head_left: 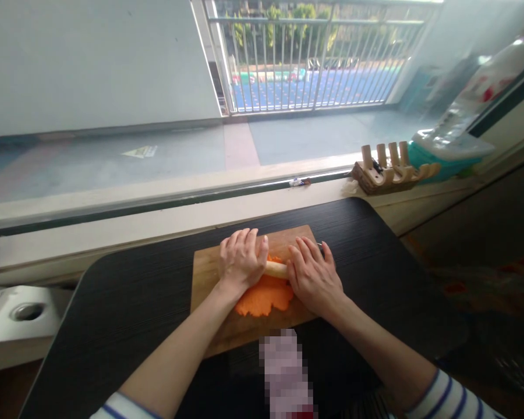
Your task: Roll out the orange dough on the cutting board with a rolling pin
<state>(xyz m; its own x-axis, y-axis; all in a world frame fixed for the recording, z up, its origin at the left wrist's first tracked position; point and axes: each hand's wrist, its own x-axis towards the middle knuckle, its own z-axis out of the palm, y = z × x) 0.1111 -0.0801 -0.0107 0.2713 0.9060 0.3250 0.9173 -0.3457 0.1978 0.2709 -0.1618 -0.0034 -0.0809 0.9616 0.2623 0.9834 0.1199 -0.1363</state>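
1. A pale rolling pin (pixel 276 269) lies across a flat orange sheet (pixel 264 299), with its bare middle showing between the two hands. The sheet rests on a wooden board (pixel 206 265), which sits on the dark tabletop (pixel 126 297).
2. The left grip (pixel 241 257) is palm-down over the pin's left part, fingers pointing forward and slightly bent. The right grip (pixel 312 269) covers the right part in much the same way, its fingers a little spread. The undersides are hidden, so one cannot tell how far either closes around the pin.
3. The pin looks like smooth wood: probably stiff, fairly light and hard to damage. Being round, it likely turns easily under the palms, and smooth wood could slip if damp.
4. The best hold on it seems to be near both ends, where the hands are, with pressure shared evenly.
5. The sheet appears soft and dough-like, its near edge ragged and uneven. It probably stretches, dents and tears easily, and may cling to the wood.
6. If lifted, it likely needs broad support from beneath, since a pinch at the ragged edge could rip it.
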